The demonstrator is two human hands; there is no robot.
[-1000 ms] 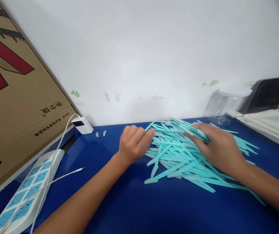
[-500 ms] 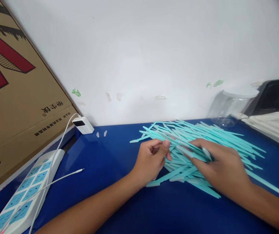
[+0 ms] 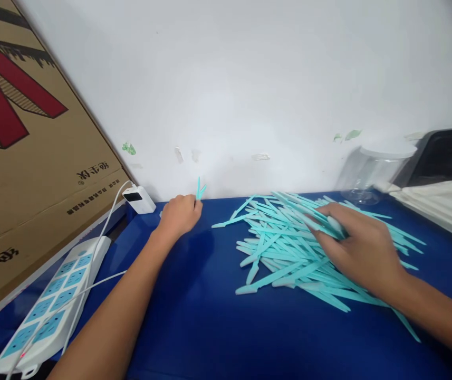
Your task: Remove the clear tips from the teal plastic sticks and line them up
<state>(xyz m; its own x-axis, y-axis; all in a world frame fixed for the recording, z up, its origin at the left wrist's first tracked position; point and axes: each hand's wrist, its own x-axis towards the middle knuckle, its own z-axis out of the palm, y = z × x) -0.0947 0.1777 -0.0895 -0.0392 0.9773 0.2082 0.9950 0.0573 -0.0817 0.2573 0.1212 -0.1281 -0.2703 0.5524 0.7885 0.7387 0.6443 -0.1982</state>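
My left hand (image 3: 181, 215) is closed near the back edge of the blue table, to the left of the pile. Thin turquoise ends of eyebrow razors (image 3: 199, 190) stick up out of its fist; the rest of them is hidden. On the right, my right hand (image 3: 362, 248) is wrapped round a bunch of eyebrow razors (image 3: 303, 208), whose pale capped ends show between thumb and fingers. Beneath it spreads a loose pile of turquoise eyebrow razors (image 3: 273, 248) with whitish caps, lying in many directions.
A white power strip (image 3: 55, 306) with a cable lies at the left, beside a large cardboard box (image 3: 51, 158). Near the white wall stands a small white device (image 3: 139, 200). A clear jar (image 3: 380, 174), a black object (image 3: 445, 155) and a white stack (image 3: 439, 203) are at the right.
My left hand has moved from the bunch leftward and away from me, with turquoise ends now showing in it. My right hand still grips its bunch over the pile.
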